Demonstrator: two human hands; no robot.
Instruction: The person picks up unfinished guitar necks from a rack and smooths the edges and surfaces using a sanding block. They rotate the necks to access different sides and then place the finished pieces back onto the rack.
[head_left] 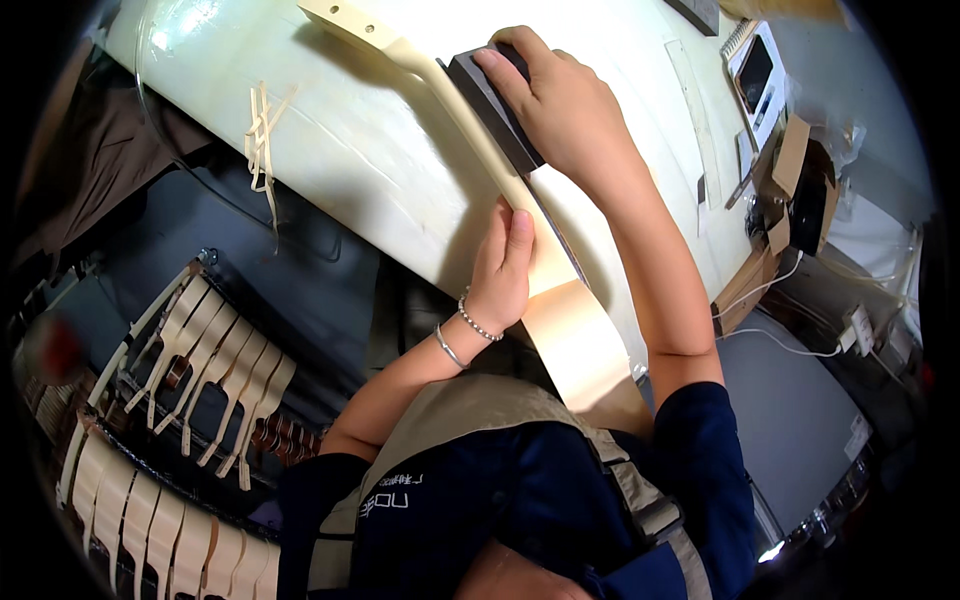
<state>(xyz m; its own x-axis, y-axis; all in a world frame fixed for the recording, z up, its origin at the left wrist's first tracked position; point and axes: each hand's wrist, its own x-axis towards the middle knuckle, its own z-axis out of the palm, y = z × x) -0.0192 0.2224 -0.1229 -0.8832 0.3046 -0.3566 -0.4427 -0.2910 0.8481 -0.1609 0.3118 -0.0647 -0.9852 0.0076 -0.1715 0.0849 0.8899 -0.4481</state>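
An unfinished ukulele point(585, 345) of pale wood lies slantwise before me. Its body is against my apron and its neck point(450, 98) reaches up and left over the table, ending in a headstock point(345, 25) with holes. My left hand point(500, 268) is wrapped round the neck near the body, thumb up along its side. In my right hand point(570, 110) is a dark grey rectangular block point(495, 115), thumb and fingers over its top. The block lies lengthwise along the dark fretboard edge of the neck. Its underside is hidden.
Thin wood strips point(262, 140) lie at the pale table's point(400, 215) left edge. Racks of several unfinished instruments point(215, 350) stand at lower left. To the right are a notebook with a phone point(757, 75), an opened cardboard box point(800, 185), white cables and a grey surface point(790, 425).
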